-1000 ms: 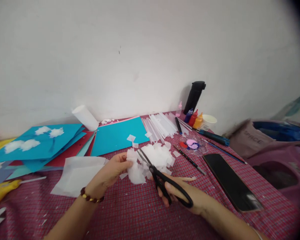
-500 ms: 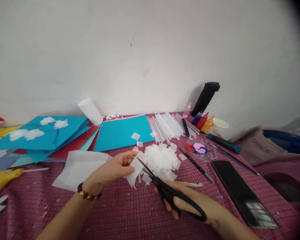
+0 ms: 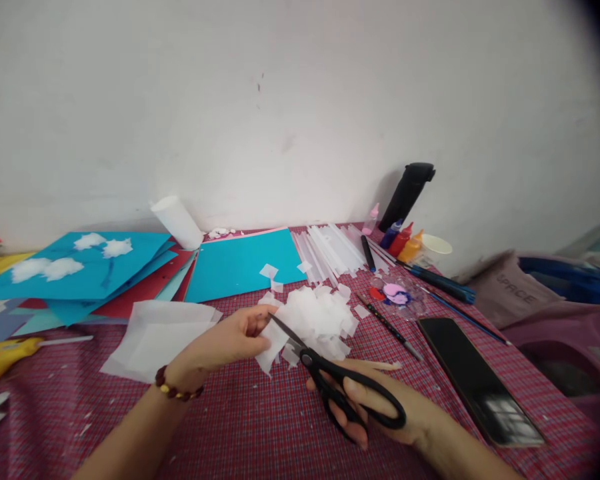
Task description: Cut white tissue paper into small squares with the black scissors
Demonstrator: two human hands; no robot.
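My left hand (image 3: 230, 341) pinches a strip of thin white tissue paper (image 3: 273, 343) just above the red checked tablecloth (image 3: 260, 427). My right hand (image 3: 380, 407) grips the black-handled scissors (image 3: 343, 387), fingers through the loops, with the blades parted against the strip's edge. Right behind the strip lies a heap of small white paper squares (image 3: 320, 317). A beaded bracelet (image 3: 173, 390) circles my left wrist.
A white tissue sheet (image 3: 155, 337) lies at the left, near blue card sheets (image 3: 240, 263), a yellow glue gun (image 3: 3, 353) and a white roll (image 3: 177, 221). White strips (image 3: 330, 250), paint bottles (image 3: 403, 241), a black flask (image 3: 405, 193), brushes and a black phone (image 3: 475, 380) fill the right.
The strip has been drawn left and lower, away from the heap, and the scissors followed, blades still parted on it. The camera view shifted slightly.
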